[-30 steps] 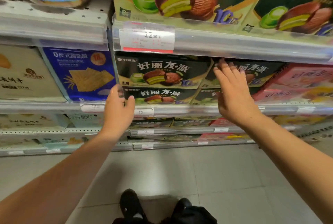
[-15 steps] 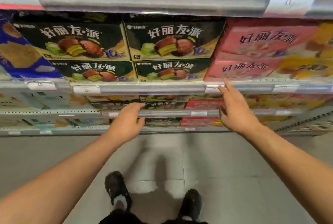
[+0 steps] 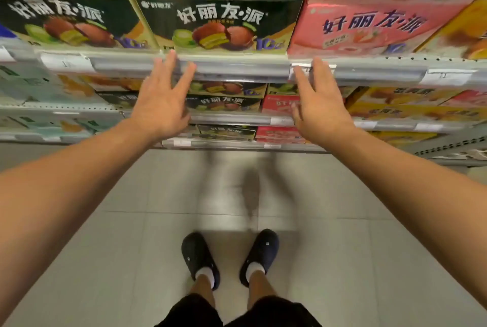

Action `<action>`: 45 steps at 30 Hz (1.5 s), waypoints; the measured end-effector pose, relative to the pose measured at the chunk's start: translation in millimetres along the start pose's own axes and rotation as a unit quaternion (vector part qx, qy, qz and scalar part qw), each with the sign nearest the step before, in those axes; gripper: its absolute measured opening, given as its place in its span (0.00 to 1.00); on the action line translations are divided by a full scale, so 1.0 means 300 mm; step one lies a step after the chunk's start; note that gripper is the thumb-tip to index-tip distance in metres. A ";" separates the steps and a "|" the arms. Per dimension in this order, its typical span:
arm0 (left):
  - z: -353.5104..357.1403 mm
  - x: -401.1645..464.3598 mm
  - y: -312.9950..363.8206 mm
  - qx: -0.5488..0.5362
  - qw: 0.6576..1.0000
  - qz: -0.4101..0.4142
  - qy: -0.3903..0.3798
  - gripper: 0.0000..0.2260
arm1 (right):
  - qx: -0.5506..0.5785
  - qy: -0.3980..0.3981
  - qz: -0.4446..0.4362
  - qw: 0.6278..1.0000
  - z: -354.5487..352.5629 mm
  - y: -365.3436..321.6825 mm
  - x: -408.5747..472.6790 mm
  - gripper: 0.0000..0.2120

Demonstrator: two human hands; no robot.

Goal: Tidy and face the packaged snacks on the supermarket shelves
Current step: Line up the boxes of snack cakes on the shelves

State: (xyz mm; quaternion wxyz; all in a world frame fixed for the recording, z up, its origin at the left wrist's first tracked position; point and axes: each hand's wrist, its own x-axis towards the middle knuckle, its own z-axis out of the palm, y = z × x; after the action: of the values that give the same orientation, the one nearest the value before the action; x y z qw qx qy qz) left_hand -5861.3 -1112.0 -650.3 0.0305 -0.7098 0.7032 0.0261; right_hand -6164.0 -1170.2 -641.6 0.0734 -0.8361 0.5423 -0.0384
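Observation:
Dark green pie boxes [image 3: 218,23] with chocolate pie pictures stand in two layers on the upper shelf, faces forward. A pink box [image 3: 369,23] of the same brand stands to their right. My left hand [image 3: 160,100] is spread, fingers straight, fingertips near the shelf's front rail [image 3: 237,68] below the green box. Beside it, my right hand [image 3: 320,105] is also spread, its fingertips over a price tag [image 3: 300,71] under the pink box. Neither hand holds anything. Smaller green boxes [image 3: 224,101] and pink boxes [image 3: 279,102] fill the lower shelves between my hands.
Yellow boxes [image 3: 411,105] lie on lower shelves at right, pale teal boxes [image 3: 39,84] at left. Below the shelves is grey tiled floor [image 3: 131,261], with my two dark shoes [image 3: 229,255] close to the shelving.
The view has moved nearer to the shelf. Both hands have risen from the lower shelf rails to the upper shelf's rail, with fingers spread wider.

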 end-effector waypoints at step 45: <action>0.497 0.174 -0.479 0.092 0.919 -0.106 0.369 0.36 | -0.093 0.527 -0.117 0.836 0.567 -0.159 0.306 0.40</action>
State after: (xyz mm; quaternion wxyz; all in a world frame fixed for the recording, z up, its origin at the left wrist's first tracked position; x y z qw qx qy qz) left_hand -5716.2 -1150.8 -802.1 -0.1633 -0.7338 0.5844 -0.3055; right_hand -6059.1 -1221.1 -802.9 -0.3068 -0.7494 0.3981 -0.4311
